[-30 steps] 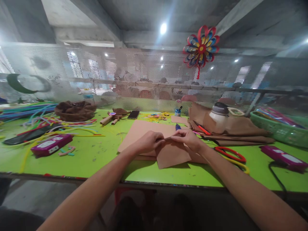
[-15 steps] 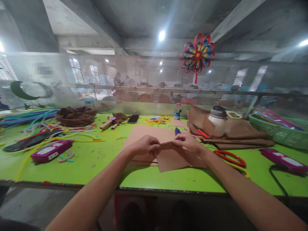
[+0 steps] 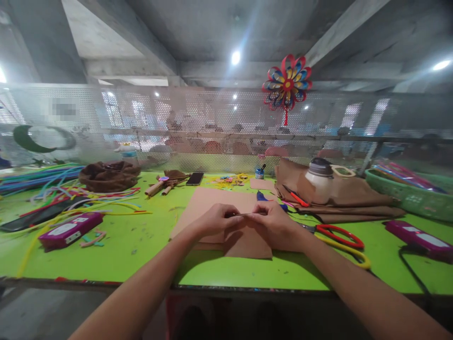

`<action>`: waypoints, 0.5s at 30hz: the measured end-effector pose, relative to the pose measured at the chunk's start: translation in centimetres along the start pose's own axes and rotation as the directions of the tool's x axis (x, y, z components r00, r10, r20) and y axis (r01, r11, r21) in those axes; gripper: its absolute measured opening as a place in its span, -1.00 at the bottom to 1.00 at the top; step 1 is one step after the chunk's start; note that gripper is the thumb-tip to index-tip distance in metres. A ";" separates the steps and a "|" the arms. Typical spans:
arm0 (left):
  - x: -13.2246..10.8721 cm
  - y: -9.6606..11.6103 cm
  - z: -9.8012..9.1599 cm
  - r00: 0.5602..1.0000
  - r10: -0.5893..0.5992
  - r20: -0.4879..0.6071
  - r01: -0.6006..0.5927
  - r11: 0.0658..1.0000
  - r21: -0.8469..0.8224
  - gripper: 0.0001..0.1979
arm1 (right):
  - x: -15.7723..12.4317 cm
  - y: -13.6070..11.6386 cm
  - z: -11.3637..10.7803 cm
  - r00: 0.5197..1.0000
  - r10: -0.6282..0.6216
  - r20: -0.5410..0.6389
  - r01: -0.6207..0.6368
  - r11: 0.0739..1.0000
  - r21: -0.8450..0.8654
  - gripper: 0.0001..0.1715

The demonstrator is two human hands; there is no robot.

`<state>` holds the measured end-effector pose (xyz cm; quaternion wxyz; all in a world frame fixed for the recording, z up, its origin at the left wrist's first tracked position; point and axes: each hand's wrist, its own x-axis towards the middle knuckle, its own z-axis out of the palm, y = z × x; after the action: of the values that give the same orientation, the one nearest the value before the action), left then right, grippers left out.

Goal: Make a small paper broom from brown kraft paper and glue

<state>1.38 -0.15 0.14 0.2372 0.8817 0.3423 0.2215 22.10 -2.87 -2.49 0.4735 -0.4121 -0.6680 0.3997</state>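
My left hand (image 3: 215,220) and my right hand (image 3: 274,222) meet over the middle of the green table (image 3: 141,245). Both pinch the top edge of a small brown sheet (image 3: 247,241) that hangs down from my fingers to the tabletop. The thumbs and forefingers are pressed together on that edge, almost touching each other. Under it lies a larger brown sheet (image 3: 212,198), flat on the table. Red and yellow scissors (image 3: 341,236) lie just right of my right wrist.
Coloured strips (image 3: 63,189) and a magenta box (image 3: 71,229) lie at the left. A brown pile (image 3: 109,174), a phone (image 3: 195,178), folded brown sheets (image 3: 354,196) with a white jar (image 3: 320,172), a green basket (image 3: 410,193) and another magenta box (image 3: 417,236) fill the back and right. A perforated screen stands behind.
My hands have come closer together on the small sheet's top edge. The sheet's lower part has shifted a little toward the left and sits nearer the table's front.
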 end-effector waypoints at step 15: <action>0.1 -0.8 -0.8 0.998 -0.063 0.029 0.065 0.993 -0.098 -0.67 | 1.1 -0.6 -1.6 0.988 -0.035 0.151 0.063 0.982 -0.179 -0.64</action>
<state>0.60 0.62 0.38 0.2919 0.8603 0.3559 0.2190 23.32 -1.86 -1.20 0.3928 -0.4067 -0.7450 0.3540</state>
